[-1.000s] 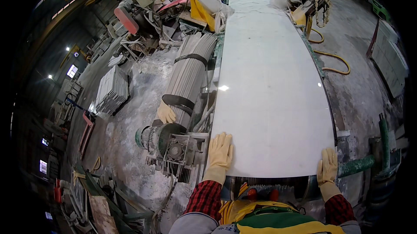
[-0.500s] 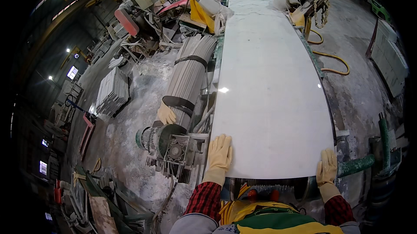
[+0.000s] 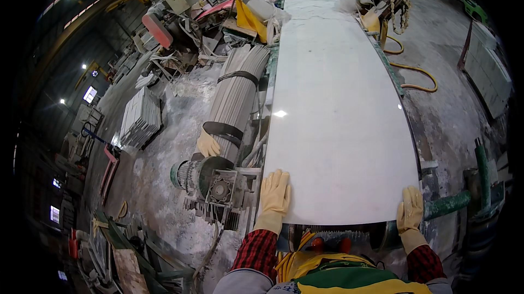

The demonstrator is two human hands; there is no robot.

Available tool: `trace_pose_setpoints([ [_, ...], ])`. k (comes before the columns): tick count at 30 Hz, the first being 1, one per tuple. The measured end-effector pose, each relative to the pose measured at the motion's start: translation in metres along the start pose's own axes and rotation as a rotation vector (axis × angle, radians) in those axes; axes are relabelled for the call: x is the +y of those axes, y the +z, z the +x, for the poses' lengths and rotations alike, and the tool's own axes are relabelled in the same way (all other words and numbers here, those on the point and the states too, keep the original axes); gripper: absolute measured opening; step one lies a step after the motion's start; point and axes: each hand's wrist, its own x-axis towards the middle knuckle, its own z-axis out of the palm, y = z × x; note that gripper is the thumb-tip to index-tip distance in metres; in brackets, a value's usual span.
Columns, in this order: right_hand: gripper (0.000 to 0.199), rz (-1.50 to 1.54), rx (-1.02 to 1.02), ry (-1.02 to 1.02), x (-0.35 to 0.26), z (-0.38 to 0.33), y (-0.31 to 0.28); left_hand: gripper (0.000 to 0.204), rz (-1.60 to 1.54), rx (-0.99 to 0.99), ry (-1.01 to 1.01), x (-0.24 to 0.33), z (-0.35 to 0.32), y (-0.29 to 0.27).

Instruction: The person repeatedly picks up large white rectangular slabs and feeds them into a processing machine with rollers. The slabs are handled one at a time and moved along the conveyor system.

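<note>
A long, glossy white slab [image 3: 341, 130] stretches away from me on a machine bed, its near edge just in front of my body. My left hand [image 3: 274, 198], in a cream rubber glove, lies on the slab's near left corner with its fingers stretched forward. At the near right corner, my right hand [image 3: 410, 210] wears a matching glove and rests along the side edge, fingers extended. Neither hand is wrapped around anything. Below the near edge, a dark roller or belt end [image 3: 327, 235] partly shows.
Left of the bed are a motor with a gearbox [image 3: 218, 187], a strapped bundle of long strips [image 3: 233, 103] and a loose glove [image 3: 208, 144]. A green pipe [image 3: 447, 206] juts out by my right hand. A yellow hose [image 3: 417, 77] loops on the floor at right.
The whole view has shifted very slightly. Both hands stay at the slab's near corners, and the slab shows no clear movement.
</note>
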Motion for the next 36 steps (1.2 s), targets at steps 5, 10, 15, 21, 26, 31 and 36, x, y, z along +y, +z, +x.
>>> trace_pose_setpoints([
  [5, 0.040, 0.017, 0.011, 0.003, -0.005, 0.002, -0.005, 0.045, -0.004, -0.045, -0.023, -0.002, -0.003, 0.000],
  [10, 0.041, 0.040, 0.011, -0.011, -0.010, 0.004, -0.011, 0.044, 0.005, -0.019, -0.009, 0.000, -0.004, -0.003],
  [15, 0.043, 0.041, 0.007, -0.020, -0.008, 0.000, -0.011, 0.042, -0.027, -0.020, 0.003, 0.006, -0.001, -0.012],
  [21, 0.044, 0.027, -0.004, -0.013, -0.008, -0.003, -0.011, 0.043, -0.006, -0.023, -0.007, 0.002, -0.006, -0.006],
  [26, 0.044, 0.001, -0.009, -0.005, -0.006, -0.009, -0.008, 0.044, 0.013, -0.019, -0.020, 0.002, -0.011, -0.003],
  [31, 0.045, 0.015, -0.007, 0.000, -0.004, -0.013, -0.007, 0.044, 0.018, -0.019, -0.019, -0.002, -0.015, 0.002],
  [36, 0.045, 0.000, -0.012, 0.014, -0.009, -0.013, -0.010, 0.044, 0.010, -0.043, -0.025, 0.001, -0.014, -0.005],
])
